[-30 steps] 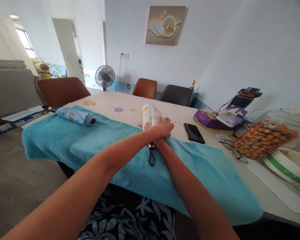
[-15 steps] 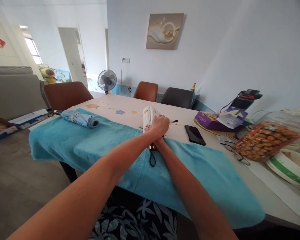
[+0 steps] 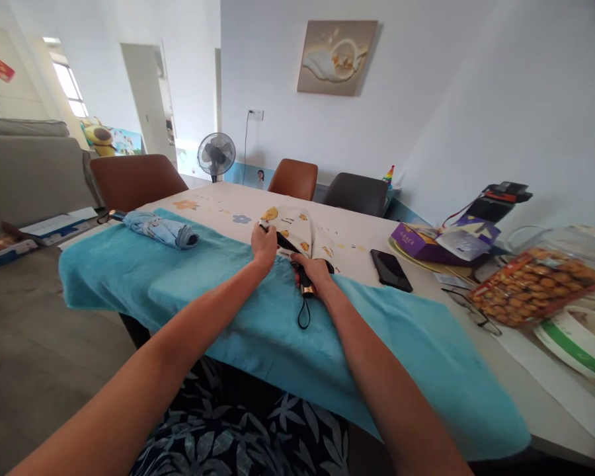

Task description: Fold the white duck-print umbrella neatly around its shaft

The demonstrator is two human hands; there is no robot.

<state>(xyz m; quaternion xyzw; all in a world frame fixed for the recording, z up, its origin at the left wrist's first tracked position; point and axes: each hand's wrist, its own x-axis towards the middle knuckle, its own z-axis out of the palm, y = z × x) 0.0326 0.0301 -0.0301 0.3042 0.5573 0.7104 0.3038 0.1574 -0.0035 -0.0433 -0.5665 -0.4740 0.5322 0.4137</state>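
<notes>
A white folding umbrella with small orange and yellow prints lies over the far edge of a turquoise towel. Its canopy is bunched loosely, and its dark handle with a gold band and a black wrist loop points toward me. My left hand pinches the canopy's edge on the left side, with a dark strip stretching from it toward the handle. Around the umbrella near the handle, my right hand is closed. To the left, a rolled light-blue umbrella rests on the towel.
Right of the umbrella lies a black phone. Farther right are glasses, a purple box, a jar of round brown snacks and a green-striped bowl. Chairs line the table's far side.
My left hand has moved left from on top of my right hand, drawing the canopy's edge out. The white umbrella has spread from a narrow roll to a wider, looser shape.
</notes>
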